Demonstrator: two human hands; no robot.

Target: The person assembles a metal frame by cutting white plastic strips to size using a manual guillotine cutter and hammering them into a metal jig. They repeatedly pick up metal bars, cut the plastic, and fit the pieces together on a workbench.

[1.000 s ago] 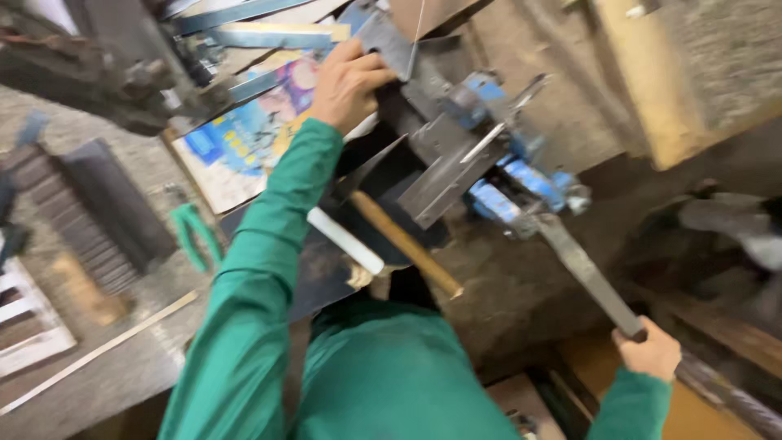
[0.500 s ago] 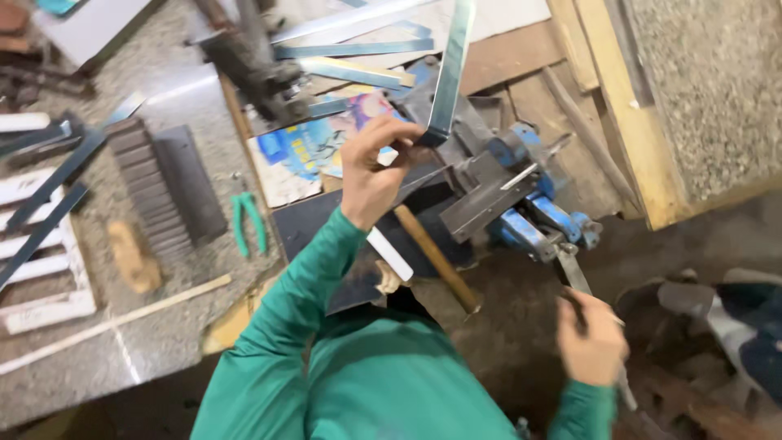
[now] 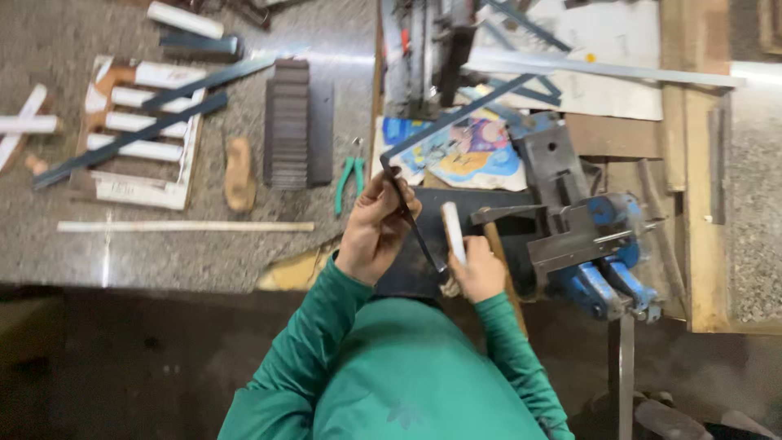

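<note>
Head view: table [image 3: 187, 253] with blue vise [image 3: 599, 244] at 3 o'clock. At centre, my left hand [image 3: 376, 232] pinches a bent dark metal strip [image 3: 440, 134] running toward 1 o'clock; my right hand [image 3: 479, 273] grips a white stick [image 3: 453, 231] upright beside it.
</note>
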